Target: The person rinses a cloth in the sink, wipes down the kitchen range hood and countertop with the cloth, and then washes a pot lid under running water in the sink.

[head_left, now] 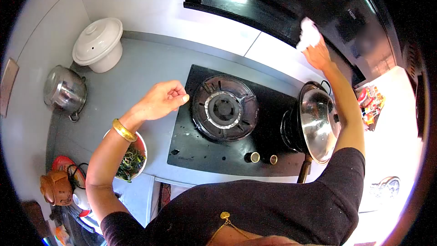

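Right hand (317, 56) is closed around a crumpled white cloth (309, 34), arm stretched up to the lower edge of the glossy black range hood (273, 13); whether the cloth presses on it, I cannot tell. Open room lies between the two hands above the round, ridged gas burner (224, 105), and bare grey worktop (145, 70) runs off the left edge of the black cooktop (268, 152). Space is tighter on the right, where a dark pan (291, 130) under a domed, mirror-bright metal lid (316, 120) sits below the right arm, its handle (304, 169) pointing toward the front edge. Left hand (165, 99) hangs near the cooktop's left border, fingers loosely curled inward, nothing visible in them. Its forearm partly covers a round bowl (144, 152) of stringy, leafy greens (130, 163). Farther back stands a smooth white lidded pot (99, 48).
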`<action>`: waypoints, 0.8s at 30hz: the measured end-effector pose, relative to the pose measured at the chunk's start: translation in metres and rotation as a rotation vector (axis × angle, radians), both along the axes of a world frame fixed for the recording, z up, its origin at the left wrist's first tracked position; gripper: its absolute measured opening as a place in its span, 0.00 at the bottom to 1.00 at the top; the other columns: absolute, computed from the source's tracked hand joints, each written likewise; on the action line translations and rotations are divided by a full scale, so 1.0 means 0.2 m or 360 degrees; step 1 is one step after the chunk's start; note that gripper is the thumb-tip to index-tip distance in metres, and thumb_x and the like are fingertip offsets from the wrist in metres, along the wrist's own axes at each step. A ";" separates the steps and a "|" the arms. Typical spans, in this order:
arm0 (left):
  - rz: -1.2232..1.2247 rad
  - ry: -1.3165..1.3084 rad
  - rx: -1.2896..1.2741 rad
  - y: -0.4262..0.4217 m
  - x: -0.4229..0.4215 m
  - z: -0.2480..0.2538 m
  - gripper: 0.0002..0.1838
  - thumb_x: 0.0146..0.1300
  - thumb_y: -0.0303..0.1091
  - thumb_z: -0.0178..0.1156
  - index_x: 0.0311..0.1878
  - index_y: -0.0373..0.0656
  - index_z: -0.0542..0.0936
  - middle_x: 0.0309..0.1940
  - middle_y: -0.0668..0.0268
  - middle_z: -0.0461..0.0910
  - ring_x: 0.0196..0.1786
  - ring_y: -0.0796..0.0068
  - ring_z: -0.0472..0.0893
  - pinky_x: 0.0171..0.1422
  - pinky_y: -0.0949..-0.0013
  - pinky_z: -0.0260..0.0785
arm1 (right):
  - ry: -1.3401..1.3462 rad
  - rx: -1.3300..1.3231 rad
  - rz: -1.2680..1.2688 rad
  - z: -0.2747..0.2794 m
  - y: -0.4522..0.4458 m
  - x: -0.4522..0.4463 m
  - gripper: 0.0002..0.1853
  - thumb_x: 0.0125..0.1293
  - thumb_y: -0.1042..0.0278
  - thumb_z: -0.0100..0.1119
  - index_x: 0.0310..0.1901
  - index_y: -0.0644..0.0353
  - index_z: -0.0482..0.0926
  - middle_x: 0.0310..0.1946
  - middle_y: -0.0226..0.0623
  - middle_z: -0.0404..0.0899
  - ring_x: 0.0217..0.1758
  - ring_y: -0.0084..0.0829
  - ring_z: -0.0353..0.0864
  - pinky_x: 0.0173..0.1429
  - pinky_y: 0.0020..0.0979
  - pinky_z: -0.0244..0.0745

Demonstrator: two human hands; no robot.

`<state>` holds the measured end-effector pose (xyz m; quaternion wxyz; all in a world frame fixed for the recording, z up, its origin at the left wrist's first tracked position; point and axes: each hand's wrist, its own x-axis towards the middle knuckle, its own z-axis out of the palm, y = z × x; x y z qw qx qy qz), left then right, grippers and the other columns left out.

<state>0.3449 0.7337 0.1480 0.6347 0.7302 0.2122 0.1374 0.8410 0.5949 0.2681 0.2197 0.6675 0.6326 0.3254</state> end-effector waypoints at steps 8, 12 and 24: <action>-0.0010 0.0147 -0.0039 0.02 0.03 -0.03 0.09 0.62 0.37 0.58 0.37 0.41 0.73 0.27 0.74 0.73 0.28 0.87 0.71 0.31 0.80 0.67 | 0.0400 -0.0136 -0.1032 0.03 -0.60 0.45 0.13 0.64 0.62 0.44 0.42 0.61 0.74 0.43 0.49 0.76 0.46 0.53 0.74 0.53 0.48 0.66; -0.0021 0.0119 -0.0060 0.03 0.07 -0.03 0.09 0.63 0.37 0.58 0.38 0.42 0.73 0.29 0.73 0.74 0.29 0.87 0.72 0.32 0.80 0.68 | 0.0601 -0.0043 -0.0459 -0.04 -0.40 0.29 0.16 0.65 0.59 0.44 0.41 0.64 0.73 0.45 0.53 0.73 0.45 0.57 0.73 0.48 0.48 0.67; -0.0002 0.0053 -0.0114 0.08 0.05 -0.05 0.09 0.63 0.36 0.57 0.40 0.41 0.73 0.29 0.74 0.73 0.31 0.86 0.72 0.35 0.78 0.69 | 0.0444 0.0164 0.0445 -0.04 0.41 -0.22 0.25 0.64 0.46 0.43 0.42 0.62 0.76 0.40 0.56 0.75 0.45 0.54 0.72 0.56 0.48 0.62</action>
